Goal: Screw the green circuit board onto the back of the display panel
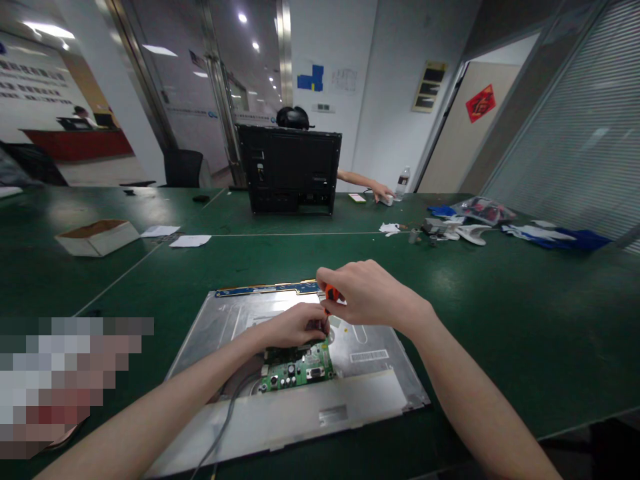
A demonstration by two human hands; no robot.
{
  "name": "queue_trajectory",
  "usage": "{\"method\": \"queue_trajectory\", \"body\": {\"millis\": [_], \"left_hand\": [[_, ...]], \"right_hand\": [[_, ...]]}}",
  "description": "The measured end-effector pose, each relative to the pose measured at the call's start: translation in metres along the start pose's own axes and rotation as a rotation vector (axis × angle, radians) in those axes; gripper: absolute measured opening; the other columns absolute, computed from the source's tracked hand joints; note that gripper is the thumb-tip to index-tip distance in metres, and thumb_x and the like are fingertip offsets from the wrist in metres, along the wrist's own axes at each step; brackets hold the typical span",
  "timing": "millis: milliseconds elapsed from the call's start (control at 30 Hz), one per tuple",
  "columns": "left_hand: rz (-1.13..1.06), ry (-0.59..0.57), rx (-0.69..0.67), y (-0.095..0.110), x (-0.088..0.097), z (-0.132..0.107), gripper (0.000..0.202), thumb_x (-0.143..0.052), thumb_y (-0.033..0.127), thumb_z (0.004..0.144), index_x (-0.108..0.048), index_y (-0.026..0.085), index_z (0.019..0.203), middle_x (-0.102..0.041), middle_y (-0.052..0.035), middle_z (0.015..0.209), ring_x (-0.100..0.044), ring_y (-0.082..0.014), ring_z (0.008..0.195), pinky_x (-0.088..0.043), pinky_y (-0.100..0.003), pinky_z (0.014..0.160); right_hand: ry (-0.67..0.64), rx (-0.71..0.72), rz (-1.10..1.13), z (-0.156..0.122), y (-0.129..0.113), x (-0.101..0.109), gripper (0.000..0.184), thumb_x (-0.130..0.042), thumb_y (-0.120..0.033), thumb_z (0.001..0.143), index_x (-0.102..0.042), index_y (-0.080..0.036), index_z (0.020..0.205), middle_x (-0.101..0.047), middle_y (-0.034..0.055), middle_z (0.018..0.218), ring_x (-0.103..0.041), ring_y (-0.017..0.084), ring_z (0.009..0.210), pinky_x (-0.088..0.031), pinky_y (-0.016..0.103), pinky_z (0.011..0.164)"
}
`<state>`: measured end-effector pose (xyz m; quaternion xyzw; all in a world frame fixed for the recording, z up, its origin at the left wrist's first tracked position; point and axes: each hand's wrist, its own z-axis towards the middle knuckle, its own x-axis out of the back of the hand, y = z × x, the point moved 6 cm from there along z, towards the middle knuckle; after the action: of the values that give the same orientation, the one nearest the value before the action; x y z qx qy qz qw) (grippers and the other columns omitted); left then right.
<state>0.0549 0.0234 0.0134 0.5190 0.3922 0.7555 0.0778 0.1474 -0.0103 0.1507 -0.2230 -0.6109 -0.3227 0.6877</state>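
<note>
My right hand is wrapped round the orange and black handle of a screwdriver, held upright with its shaft pointing down. Just below it, my left hand has its fingers curled together near the screwdriver's lower end. Whether they pinch the shaft, a screw or the board is hidden. Beneath the left hand lies a green circuit board with small components and a connector. It sits on the metal back of a flat display panel, which has a blue strip board along its far edge. A grey cable runs from the board toward me.
A black monitor stands across the green table; a person's arm reaches out beside it, near a bottle. An open box and papers lie left. Bags and scraps lie right. The lower left corner is pixelated.
</note>
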Motion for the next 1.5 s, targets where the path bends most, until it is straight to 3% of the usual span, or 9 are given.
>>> {"method": "queue_trajectory", "body": {"millis": [467, 600, 767, 900, 1100, 1233, 1333, 1500], "left_hand": [[0.000, 0.052, 0.007, 0.000, 0.009, -0.002, 0.016, -0.065, 0.025, 0.082, -0.063, 0.016, 0.095, -0.066, -0.0048, 0.093, -0.060, -0.0176, 0.084, -0.045, -0.027, 0.076], [0.025, 0.110, 0.037, -0.001, 0.035, -0.005, 0.021, -0.063, 0.032, 0.084, -0.062, 0.018, 0.100, -0.065, -0.0045, 0.101, -0.059, -0.0194, 0.094, -0.044, -0.031, 0.085], [0.138, 0.225, 0.256, -0.019, 0.087, -0.019, 0.025, -0.057, 0.038, 0.087, -0.062, 0.017, 0.099, -0.066, -0.0053, 0.099, -0.059, -0.0196, 0.092, -0.044, -0.029, 0.080], [0.296, 0.122, 0.453, -0.041, 0.105, -0.037, 0.024, -0.057, 0.038, 0.083, -0.066, 0.016, 0.091, -0.067, -0.0046, 0.087, -0.059, -0.0183, 0.078, -0.040, -0.024, 0.065], [0.266, -0.133, 0.529, -0.049, 0.082, -0.049, 0.024, -0.064, 0.041, 0.075, -0.068, 0.017, 0.080, -0.068, -0.0033, 0.078, -0.058, -0.0163, 0.067, -0.035, -0.022, 0.056], [0.350, -0.093, 0.534, -0.044, 0.064, -0.045, 0.020, -0.067, 0.037, 0.071, -0.066, 0.018, 0.072, -0.066, -0.0024, 0.069, -0.055, -0.0157, 0.058, -0.032, -0.022, 0.052], [0.392, -0.037, 0.531, -0.041, 0.055, -0.044, 0.010, -0.062, 0.026, 0.073, -0.064, 0.017, 0.068, -0.064, -0.0023, 0.064, -0.052, -0.0149, 0.055, -0.031, -0.023, 0.051], [0.383, 0.011, 0.498, -0.030, 0.057, -0.054, 0.011, -0.057, 0.024, 0.077, -0.062, 0.016, 0.070, -0.063, -0.0025, 0.068, -0.052, -0.0150, 0.059, -0.031, -0.023, 0.053]], "right_hand": [[0.028, -0.018, -0.023, -0.003, 0.007, 0.007, 0.014, -0.050, -0.033, 0.086, -0.051, -0.021, 0.093, -0.064, 0.0010, 0.074, -0.051, 0.013, 0.060, -0.019, 0.027, 0.051], [0.013, -0.051, -0.006, -0.005, 0.011, 0.012, 0.016, -0.050, -0.035, 0.088, -0.052, -0.021, 0.095, -0.065, 0.0022, 0.076, -0.054, 0.014, 0.063, -0.021, 0.026, 0.052], [0.020, -0.086, -0.007, -0.007, 0.015, 0.017, 0.013, -0.051, -0.033, 0.087, -0.052, -0.021, 0.094, -0.065, 0.0012, 0.076, -0.054, 0.014, 0.064, -0.022, 0.026, 0.052], [0.033, -0.091, 0.004, -0.009, 0.016, 0.018, 0.012, -0.052, -0.032, 0.086, -0.052, -0.022, 0.093, -0.065, 0.0006, 0.076, -0.054, 0.014, 0.064, -0.023, 0.026, 0.053], [0.060, -0.089, 0.010, -0.013, 0.018, 0.023, 0.014, -0.052, -0.034, 0.086, -0.051, -0.022, 0.092, -0.064, -0.0004, 0.075, -0.052, 0.013, 0.063, -0.023, 0.025, 0.052], [0.082, -0.085, 0.019, -0.016, 0.017, 0.025, 0.015, -0.053, -0.036, 0.086, -0.052, -0.022, 0.092, -0.063, -0.0006, 0.074, -0.052, 0.013, 0.062, -0.023, 0.025, 0.053], [0.103, -0.090, 0.006, -0.018, 0.016, 0.028, 0.016, -0.055, -0.037, 0.085, -0.053, -0.022, 0.091, -0.062, -0.0006, 0.072, -0.051, 0.013, 0.061, -0.023, 0.025, 0.053], [0.128, -0.044, 0.172, -0.026, 0.018, 0.034, 0.016, -0.056, -0.036, 0.085, -0.055, -0.022, 0.093, -0.062, -0.0011, 0.074, -0.052, 0.013, 0.064, -0.028, 0.024, 0.056]]}}
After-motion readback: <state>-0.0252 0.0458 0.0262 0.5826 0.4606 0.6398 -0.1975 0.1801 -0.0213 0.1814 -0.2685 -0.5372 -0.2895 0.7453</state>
